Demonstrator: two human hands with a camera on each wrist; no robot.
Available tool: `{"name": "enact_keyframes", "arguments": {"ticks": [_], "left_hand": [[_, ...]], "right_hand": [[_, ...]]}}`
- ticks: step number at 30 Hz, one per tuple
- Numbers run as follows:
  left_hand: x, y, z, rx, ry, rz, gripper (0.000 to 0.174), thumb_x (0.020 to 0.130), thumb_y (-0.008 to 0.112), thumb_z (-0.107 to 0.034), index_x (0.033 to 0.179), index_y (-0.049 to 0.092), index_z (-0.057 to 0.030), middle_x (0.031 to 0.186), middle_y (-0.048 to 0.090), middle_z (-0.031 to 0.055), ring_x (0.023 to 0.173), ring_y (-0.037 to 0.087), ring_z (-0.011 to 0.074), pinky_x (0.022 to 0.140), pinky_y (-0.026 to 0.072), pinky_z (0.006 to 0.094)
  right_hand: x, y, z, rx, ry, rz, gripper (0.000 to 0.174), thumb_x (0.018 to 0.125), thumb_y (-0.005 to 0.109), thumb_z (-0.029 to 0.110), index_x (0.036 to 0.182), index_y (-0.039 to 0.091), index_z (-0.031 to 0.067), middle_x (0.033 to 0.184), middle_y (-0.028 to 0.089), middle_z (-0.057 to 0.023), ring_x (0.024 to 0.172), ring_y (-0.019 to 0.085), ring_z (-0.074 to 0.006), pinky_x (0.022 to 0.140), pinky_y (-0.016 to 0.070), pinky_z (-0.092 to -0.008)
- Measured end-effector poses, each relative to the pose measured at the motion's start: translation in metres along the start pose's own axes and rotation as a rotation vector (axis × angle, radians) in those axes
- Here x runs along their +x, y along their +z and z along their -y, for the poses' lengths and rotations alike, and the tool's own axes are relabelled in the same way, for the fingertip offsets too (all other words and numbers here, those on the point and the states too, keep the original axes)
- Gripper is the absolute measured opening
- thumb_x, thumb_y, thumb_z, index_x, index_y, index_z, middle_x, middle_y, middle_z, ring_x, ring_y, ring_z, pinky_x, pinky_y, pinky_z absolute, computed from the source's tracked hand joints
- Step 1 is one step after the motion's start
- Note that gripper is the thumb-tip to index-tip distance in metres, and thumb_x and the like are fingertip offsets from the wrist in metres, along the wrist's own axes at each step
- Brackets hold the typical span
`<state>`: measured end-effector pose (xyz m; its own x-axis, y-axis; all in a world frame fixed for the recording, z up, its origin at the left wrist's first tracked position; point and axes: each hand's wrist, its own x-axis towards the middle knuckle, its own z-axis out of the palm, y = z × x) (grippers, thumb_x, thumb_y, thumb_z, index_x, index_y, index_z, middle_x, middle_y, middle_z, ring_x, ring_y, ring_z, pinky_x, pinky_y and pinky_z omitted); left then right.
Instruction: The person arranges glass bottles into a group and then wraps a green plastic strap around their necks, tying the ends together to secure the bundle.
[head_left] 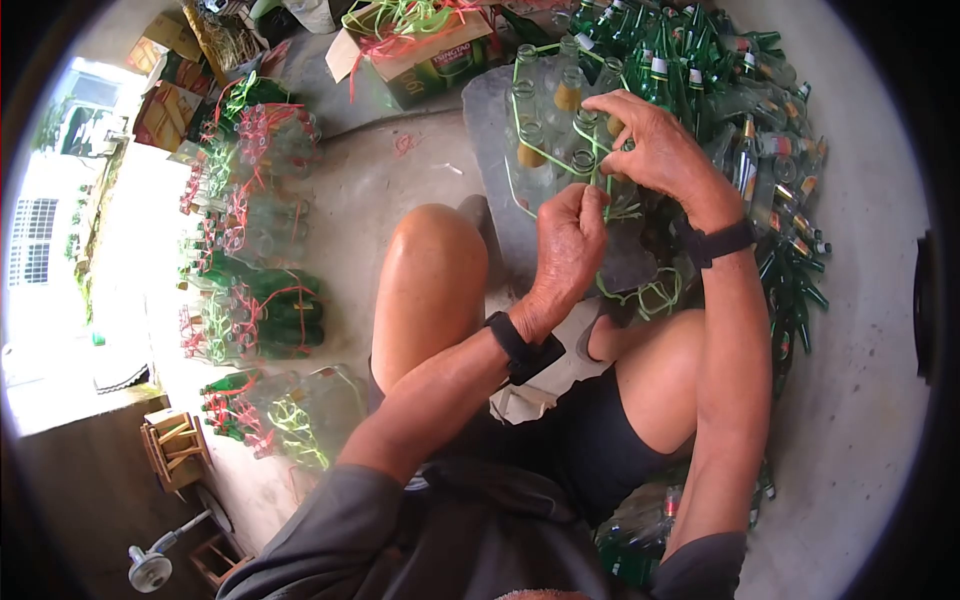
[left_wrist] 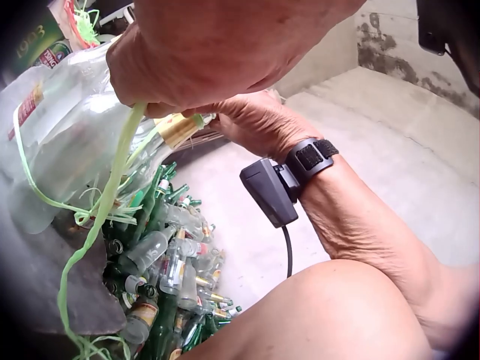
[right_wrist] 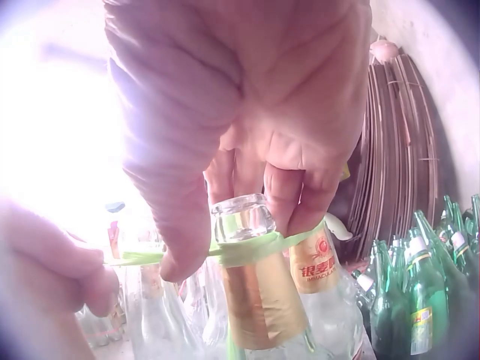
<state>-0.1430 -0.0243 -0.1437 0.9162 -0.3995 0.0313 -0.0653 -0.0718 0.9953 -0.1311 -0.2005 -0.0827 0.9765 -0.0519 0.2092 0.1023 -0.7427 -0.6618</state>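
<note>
A seated person's left hand point(head_left: 570, 245) grips a flat green plastic string point(left_wrist: 111, 187), fingers curled round it. The right hand point(head_left: 650, 140) pinches the same string against the neck of a clear bottle point(right_wrist: 255, 300) with a gold neck label. That bottle stands upright in a bundle of clear bottles point(head_left: 545, 130) just beyond the knees, on a grey sheet point(head_left: 495, 210). Bare concrete floor point(head_left: 880, 380) surrounds the bundle. Left of it lie tied bundles point(head_left: 270, 310), right of it a pile of green bottles point(head_left: 700, 60). Beyond it, an open cardboard box point(head_left: 440, 60) holds loose green and red strings.
</note>
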Motion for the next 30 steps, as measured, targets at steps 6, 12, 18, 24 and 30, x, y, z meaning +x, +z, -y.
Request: {"name": "enact_keyframes", "arguments": {"ticks": [6, 12, 18, 24, 30], "left_hand": [[0.000, -0.007, -0.003, 0.049, 0.020, 0.047, 0.035, 0.104, 0.052, -0.021, 0.095, 0.070, 0.0071, 0.068, 0.060, 0.0100, 0.068, 0.056, 0.0153, 0.066, 0.0477, 0.0359], [0.003, -0.013, -0.009, 0.106, 0.036, 0.080, 0.033, 0.103, 0.054, -0.020, 0.096, 0.072, 0.0067, 0.066, 0.060, 0.0117, 0.066, 0.057, 0.0159, 0.065, 0.0485, 0.0368], [0.011, -0.022, -0.018, 0.254, 0.097, 0.115, 0.026, 0.100, 0.057, -0.016, 0.097, 0.073, 0.0046, 0.067, 0.062, 0.0187, 0.064, 0.062, 0.0217, 0.065, 0.0501, 0.0388], [0.025, -0.031, -0.011, 0.419, 0.336, 0.111, 0.019, 0.096, 0.061, -0.013, 0.093, 0.071, 0.0032, 0.076, 0.066, 0.0249, 0.068, 0.068, 0.0375, 0.064, 0.0517, 0.0419], [0.042, -0.042, -0.035, 0.483, 0.331, 0.176, 0.019, 0.093, 0.064, -0.012, 0.086, 0.068, 0.0052, 0.073, 0.065, 0.0249, 0.065, 0.068, 0.0344, 0.063, 0.0515, 0.0420]], "right_hand": [[0.003, 0.002, -0.004, 0.001, 0.005, -0.005, 0.067, 0.065, 0.083, -0.002, 0.128, 0.064, 0.0082, 0.117, 0.070, -0.0120, 0.086, 0.068, -0.0312, 0.080, 0.0570, -0.0400], [0.003, 0.001, -0.004, 0.008, 0.046, 0.012, 0.068, 0.065, 0.083, 0.001, 0.130, 0.064, 0.0094, 0.120, 0.070, -0.0124, 0.092, 0.069, -0.0319, 0.084, 0.0572, -0.0399], [0.002, 0.003, -0.016, 0.013, 0.016, 0.053, 0.074, 0.072, 0.076, -0.004, 0.141, 0.061, 0.0135, 0.113, 0.068, -0.0089, 0.085, 0.064, -0.0203, 0.076, 0.0561, -0.0341], [0.000, -0.005, -0.006, 0.021, 0.061, 0.115, 0.075, 0.071, 0.078, 0.004, 0.144, 0.059, 0.0127, 0.115, 0.069, -0.0101, 0.089, 0.065, -0.0218, 0.081, 0.0562, -0.0358], [-0.001, -0.006, -0.014, 0.056, 0.053, 0.135, 0.076, 0.073, 0.075, 0.008, 0.146, 0.057, 0.0128, 0.125, 0.068, -0.0149, 0.094, 0.067, -0.0252, 0.088, 0.0558, -0.0381]]}}
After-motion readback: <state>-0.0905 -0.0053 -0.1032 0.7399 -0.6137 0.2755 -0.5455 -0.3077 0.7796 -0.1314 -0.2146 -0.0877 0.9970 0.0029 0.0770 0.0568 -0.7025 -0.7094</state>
